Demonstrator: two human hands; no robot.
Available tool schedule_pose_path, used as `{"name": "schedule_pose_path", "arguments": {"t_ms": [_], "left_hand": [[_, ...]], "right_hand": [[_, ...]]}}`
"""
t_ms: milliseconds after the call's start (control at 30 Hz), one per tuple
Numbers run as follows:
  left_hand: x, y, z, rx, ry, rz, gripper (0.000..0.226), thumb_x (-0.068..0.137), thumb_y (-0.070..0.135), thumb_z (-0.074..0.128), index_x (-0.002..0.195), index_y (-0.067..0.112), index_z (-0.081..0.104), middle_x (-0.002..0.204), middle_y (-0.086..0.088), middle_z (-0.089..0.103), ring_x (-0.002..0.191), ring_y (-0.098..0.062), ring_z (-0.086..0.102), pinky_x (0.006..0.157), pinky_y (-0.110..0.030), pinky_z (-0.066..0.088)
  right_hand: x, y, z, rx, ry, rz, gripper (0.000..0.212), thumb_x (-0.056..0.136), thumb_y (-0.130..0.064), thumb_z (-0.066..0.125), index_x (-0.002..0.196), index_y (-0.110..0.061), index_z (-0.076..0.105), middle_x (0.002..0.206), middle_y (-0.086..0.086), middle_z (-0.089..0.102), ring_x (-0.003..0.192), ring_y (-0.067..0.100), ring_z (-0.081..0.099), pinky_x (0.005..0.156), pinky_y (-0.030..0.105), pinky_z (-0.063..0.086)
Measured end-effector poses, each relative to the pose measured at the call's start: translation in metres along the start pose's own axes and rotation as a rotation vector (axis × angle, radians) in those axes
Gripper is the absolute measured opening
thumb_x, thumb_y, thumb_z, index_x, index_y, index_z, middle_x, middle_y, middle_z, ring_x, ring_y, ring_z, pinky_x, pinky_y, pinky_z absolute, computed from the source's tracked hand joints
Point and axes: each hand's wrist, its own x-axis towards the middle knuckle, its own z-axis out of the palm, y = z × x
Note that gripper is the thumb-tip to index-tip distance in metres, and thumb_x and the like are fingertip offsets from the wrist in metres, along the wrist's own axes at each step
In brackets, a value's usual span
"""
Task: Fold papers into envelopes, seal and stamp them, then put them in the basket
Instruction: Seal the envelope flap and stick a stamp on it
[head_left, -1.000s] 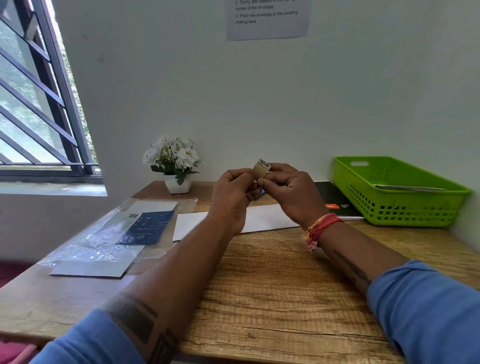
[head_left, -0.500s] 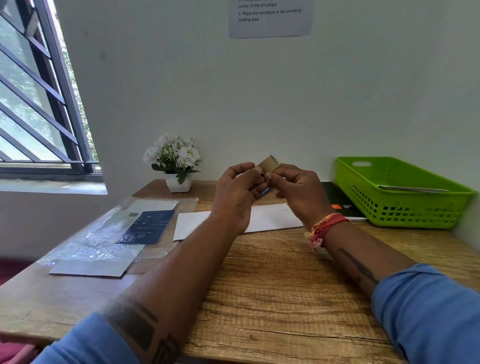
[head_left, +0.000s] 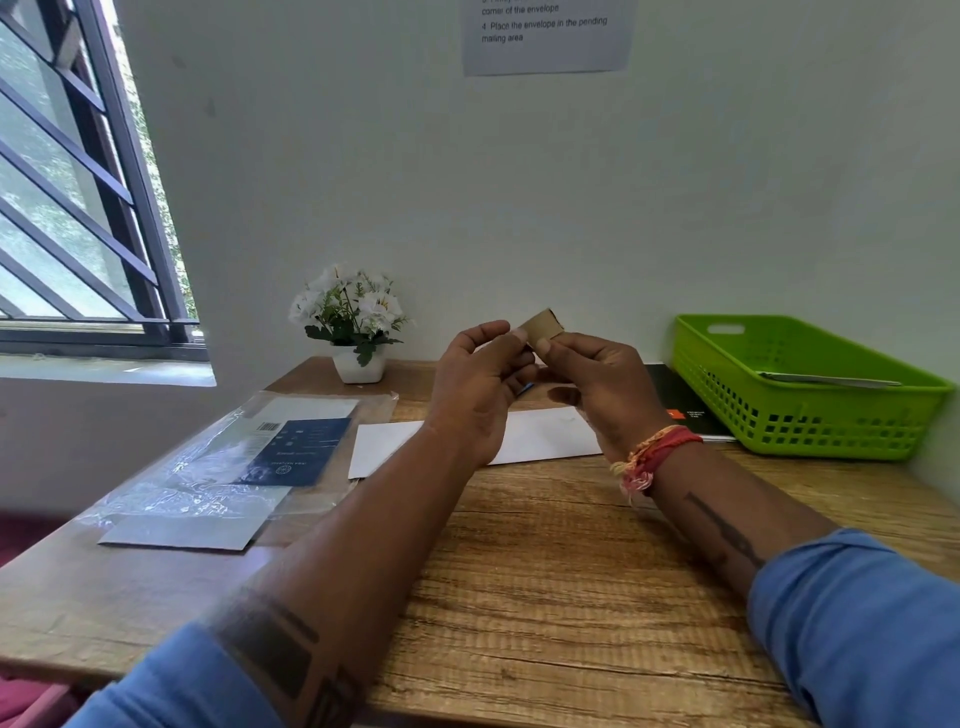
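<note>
Both hands are raised above the wooden desk. Between them is a small brown stamp (head_left: 543, 326), pinched by the fingertips of my left hand (head_left: 480, 384) and by the thumb and fingers of my right hand (head_left: 597, 384). A white envelope (head_left: 395, 444) lies flat on the desk behind the hands, partly hidden by them. The green plastic basket (head_left: 810, 415) stands at the back right and holds a flat envelope (head_left: 831, 379). A blue object shows only as a sliver under my hands.
A clear plastic packet with a dark blue card (head_left: 296, 452) and a grey sheet (head_left: 176, 532) lie at the left. A white flower pot (head_left: 358, 364) stands at the back. A black booklet (head_left: 685, 405) lies beside the basket. The window is at the left.
My hands have risen a little and the stamp has been turned between the fingertips, its brown face now tilted up to the right.
</note>
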Motion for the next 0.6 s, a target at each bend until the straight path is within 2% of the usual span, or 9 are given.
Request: {"name": "schedule_pose_path", "arguments": {"t_ms": [100, 233, 433, 600], "left_hand": [[-0.0013, -0.0019, 0.0009, 0.084, 0.021, 0.007, 0.044, 0.087, 0.011, 0.078, 0.124, 0.003, 0.056, 0.103, -0.016, 0.072, 0.079, -0.024, 0.073, 0.080, -0.036, 0.062], [0.0011, -0.0040, 0.0005, 0.133, 0.065, 0.031, 0.034, 0.090, 0.005, 0.073, 0.121, 0.003, 0.059, 0.102, -0.014, 0.067, 0.085, -0.021, 0.070, 0.087, -0.036, 0.062], [0.0015, -0.0048, -0.0005, 0.094, 0.051, 0.007, 0.023, 0.094, 0.005, 0.068, 0.117, 0.003, 0.064, 0.105, -0.016, 0.068, 0.086, -0.020, 0.069, 0.081, -0.031, 0.061], [0.0010, -0.0033, 0.0010, 0.027, 0.048, -0.033, 0.015, 0.096, 0.003, 0.065, 0.110, 0.006, 0.066, 0.095, -0.014, 0.068, 0.081, -0.019, 0.066, 0.077, -0.029, 0.061]], "right_hand": [[-0.0007, -0.0004, -0.0002, -0.027, -0.005, -0.017, 0.021, 0.094, -0.031, 0.068, 0.100, -0.013, 0.079, 0.099, 0.008, 0.077, 0.091, 0.023, 0.074, 0.067, 0.028, 0.054], [0.0025, 0.0012, -0.0005, -0.010, 0.054, -0.001, 0.016, 0.094, -0.025, 0.069, 0.100, -0.014, 0.079, 0.102, 0.008, 0.076, 0.092, 0.027, 0.074, 0.068, 0.031, 0.053], [0.0017, -0.0017, 0.0017, 0.072, 0.062, 0.035, 0.015, 0.094, -0.023, 0.069, 0.102, -0.013, 0.078, 0.103, 0.013, 0.075, 0.092, 0.030, 0.074, 0.064, 0.029, 0.053], [0.0023, -0.0027, 0.0027, 0.092, 0.091, 0.038, 0.015, 0.094, -0.021, 0.069, 0.102, -0.012, 0.078, 0.101, 0.013, 0.075, 0.092, 0.034, 0.074, 0.064, 0.029, 0.053]]}}
